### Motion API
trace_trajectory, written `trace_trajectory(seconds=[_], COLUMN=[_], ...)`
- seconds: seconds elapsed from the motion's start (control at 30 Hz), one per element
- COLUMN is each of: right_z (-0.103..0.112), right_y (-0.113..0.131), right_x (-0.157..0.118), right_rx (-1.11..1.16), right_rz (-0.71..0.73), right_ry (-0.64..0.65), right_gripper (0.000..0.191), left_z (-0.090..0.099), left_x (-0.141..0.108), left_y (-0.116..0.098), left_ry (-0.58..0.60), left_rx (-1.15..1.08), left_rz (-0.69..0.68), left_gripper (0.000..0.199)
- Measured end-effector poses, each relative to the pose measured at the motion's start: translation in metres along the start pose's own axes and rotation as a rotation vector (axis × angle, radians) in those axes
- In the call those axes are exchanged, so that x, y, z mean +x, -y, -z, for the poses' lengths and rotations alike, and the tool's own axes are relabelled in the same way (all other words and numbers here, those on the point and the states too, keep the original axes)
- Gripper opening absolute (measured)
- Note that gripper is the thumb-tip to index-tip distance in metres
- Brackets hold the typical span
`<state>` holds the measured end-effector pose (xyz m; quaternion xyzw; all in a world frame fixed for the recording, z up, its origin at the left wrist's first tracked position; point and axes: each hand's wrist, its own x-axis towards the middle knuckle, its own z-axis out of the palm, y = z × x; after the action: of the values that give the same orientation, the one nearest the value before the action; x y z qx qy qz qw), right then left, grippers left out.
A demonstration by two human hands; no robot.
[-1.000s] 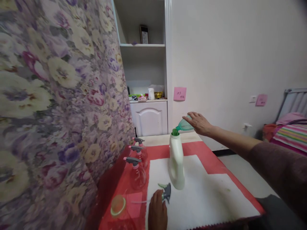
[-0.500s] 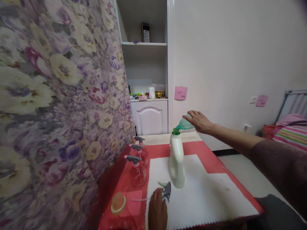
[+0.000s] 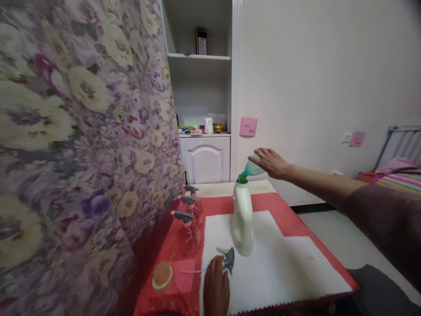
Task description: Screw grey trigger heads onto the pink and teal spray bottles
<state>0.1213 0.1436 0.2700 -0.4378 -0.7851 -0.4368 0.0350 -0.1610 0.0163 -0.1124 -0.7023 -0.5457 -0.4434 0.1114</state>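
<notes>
My right hand [image 3: 271, 163] grips a translucent green spray bottle body [image 3: 252, 168], tipped so its neck points down to the left. That neck is at the mouth of a pale green jug [image 3: 242, 224] with a moulded handle, standing upright on a white cloth [image 3: 279, 272]. Green shows at the jug's opening; whether it is liquid, I cannot tell. Low on the cloth, my left hand [image 3: 216, 285] has its fingers closed over the collar of a grey-and-green trigger spray head [image 3: 228, 260]. Its thin tube [image 3: 192, 271] sticks out to the left.
Several clear spray bottles with pink-and-grey heads, the nearest one [image 3: 190, 239], line the red tabletop's left side. A clear container with a pale rim [image 3: 162, 281] is at the front left. A floral curtain [image 3: 88, 175] hangs along the left; a cabinet [image 3: 205, 160] stands behind.
Almost nothing differs. The camera view has shifted slightly; the tilted bottle stays at the jug's mouth, and my left hand remains at the spray head.
</notes>
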Motion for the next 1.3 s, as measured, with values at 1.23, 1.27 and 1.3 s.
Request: trace_trajectory(seconds=[1.23,1.27,1.3], right_z=[0.053,0.055,0.055], right_y=[0.052,0.053,0.053], right_x=[0.013,0.012,0.01], right_rx=[-0.243,-0.245,-0.239], right_rz=[0.185,0.182,0.175], right_ry=[0.055,0.055,0.054], right_gripper=[0.052,0.049,0.046], left_z=[-0.004,-0.004,-0.003], left_x=[-0.002,-0.002,-0.001], left_y=[0.003,0.003,0.002], left_ry=[0.028,0.027,0.026], left_rx=[-0.014,-0.006,0.002], left_rz=[0.007,0.005,0.002], left_gripper=[0.038,0.037,0.037])
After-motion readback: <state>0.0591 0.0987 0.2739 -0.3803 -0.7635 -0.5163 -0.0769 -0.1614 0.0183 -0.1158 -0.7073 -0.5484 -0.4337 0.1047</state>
